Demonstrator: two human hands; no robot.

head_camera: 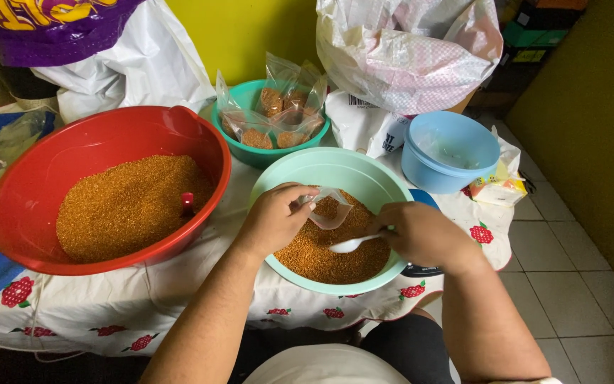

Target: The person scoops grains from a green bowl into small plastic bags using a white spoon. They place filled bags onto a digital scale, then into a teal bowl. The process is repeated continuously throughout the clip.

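Left hand (275,217) on small bag (328,208); right hand (421,233) with spoon (353,244) inside mint bowl (335,162) rim

- The bench (72,313) fills the left and middle of the frame; the floor (570,284) lies at the right.
- A large bowl (30,206) sits at left centre, with grain (126,206) in it.
- A middle bowl (364,174) sits at centre, just right of the large bowl, also holding grain.
- Above the middle bowl the left hand (275,217) holds a small bag (330,208); to its right the right hand (424,235) holds a spoon (353,244) over the grain.
- Behind both, at upper centre, a back bowl (246,92) holds filled bags (275,117).
- A tub (449,153) stands right of centre, a packet (497,188) just beside it at the bench edge.
- A sack (406,50) stands at the top, behind the tub.
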